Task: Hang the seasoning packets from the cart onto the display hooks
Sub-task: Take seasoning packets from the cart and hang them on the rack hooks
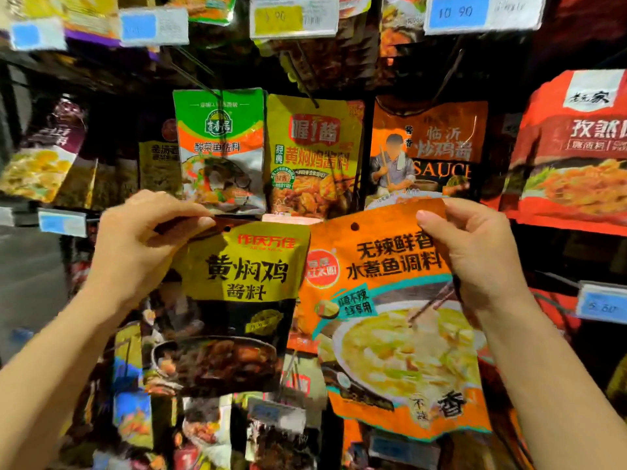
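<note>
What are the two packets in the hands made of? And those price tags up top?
The yellow packet and orange packet look like thin glossy plastic film: printed all over, bending and creasing where the left hand and right hand pinch their top edges. The price tags seem to be paper labels in clear, shiny plastic holders, though blur leaves that uncertain.

Chicken packet [237, 300] left, fish packet [393, 317] right, edges touching; both before hung packets [315, 154] on hooks [302, 79].

A dark shop display rack [502, 79] fills the view; blue price tags [458, 11] and a yellow price tag [278, 16] hang along its top.
</note>
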Motion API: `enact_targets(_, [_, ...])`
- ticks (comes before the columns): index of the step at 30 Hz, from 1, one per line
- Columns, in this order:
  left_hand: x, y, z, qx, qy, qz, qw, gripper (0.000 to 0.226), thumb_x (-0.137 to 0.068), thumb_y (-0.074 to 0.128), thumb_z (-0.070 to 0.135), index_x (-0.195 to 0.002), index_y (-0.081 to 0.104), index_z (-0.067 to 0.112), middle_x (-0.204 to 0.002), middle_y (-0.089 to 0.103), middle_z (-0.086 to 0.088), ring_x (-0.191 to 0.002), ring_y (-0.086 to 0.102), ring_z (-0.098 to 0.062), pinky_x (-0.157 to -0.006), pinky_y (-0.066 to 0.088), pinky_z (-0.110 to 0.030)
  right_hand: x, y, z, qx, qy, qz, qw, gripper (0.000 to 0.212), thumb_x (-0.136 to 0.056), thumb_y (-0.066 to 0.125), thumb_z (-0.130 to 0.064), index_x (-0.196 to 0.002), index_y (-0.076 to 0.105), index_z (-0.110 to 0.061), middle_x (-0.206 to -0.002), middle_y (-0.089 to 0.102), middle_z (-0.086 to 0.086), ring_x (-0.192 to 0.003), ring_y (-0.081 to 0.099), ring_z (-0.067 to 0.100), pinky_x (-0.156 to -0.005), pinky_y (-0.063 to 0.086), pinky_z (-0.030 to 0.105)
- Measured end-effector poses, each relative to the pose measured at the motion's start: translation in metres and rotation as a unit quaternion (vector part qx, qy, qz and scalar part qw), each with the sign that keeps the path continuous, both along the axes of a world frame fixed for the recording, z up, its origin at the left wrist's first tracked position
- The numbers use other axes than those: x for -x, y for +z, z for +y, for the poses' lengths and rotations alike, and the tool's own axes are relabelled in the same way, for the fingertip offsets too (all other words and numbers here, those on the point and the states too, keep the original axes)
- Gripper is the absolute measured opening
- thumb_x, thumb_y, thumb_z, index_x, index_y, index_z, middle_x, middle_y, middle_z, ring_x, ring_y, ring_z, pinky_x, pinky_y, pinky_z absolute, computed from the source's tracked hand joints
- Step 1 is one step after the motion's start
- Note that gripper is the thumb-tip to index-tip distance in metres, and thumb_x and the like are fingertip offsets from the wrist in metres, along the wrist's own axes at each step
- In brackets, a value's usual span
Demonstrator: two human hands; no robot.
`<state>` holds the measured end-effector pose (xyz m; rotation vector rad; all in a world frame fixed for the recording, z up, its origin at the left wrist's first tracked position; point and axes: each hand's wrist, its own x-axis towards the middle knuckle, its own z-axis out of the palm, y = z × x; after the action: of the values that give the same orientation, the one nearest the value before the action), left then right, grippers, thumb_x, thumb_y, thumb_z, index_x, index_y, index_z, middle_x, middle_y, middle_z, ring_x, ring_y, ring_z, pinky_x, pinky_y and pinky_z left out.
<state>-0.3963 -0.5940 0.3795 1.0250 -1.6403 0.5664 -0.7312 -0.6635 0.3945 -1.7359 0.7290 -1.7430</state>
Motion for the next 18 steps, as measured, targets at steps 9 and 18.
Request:
enact_targets(9, [-0.019,-0.006,0.017,-0.006,0.036,0.027,0.999,0.015,-0.082,0.067,0.022,-0.092,0.073,0.013,-0.089,0.06,0.038,-0.082,0.056,-0.017,-0.072,0.044,-0.032,-0.007,0.008,-0.002,0.016,-0.009,-0.017,1.0,0.019,-0.089,0.061,-0.007,-0.078,0.068,-0.02,-0.063,0.069,-0.008,-0.058,0.065,0.007,-0.057,0.054,0.025])
enact_targets(18, [0.004,-0.032,0.018,-0.055,-0.03,0.026,0.998,0.014,-0.08,0.062,0.038,-0.09,0.065,0.028,-0.092,0.06,0.039,-0.085,0.055,0.007,-0.076,0.041,-0.011,0.005,-0.025,0.011,0.103,-0.082,0.032,0.991,0.017,-0.083,0.062,-0.012,-0.091,0.068,-0.026,-0.083,0.069,-0.015,-0.08,0.061,0.0,-0.075,0.046,0.018])
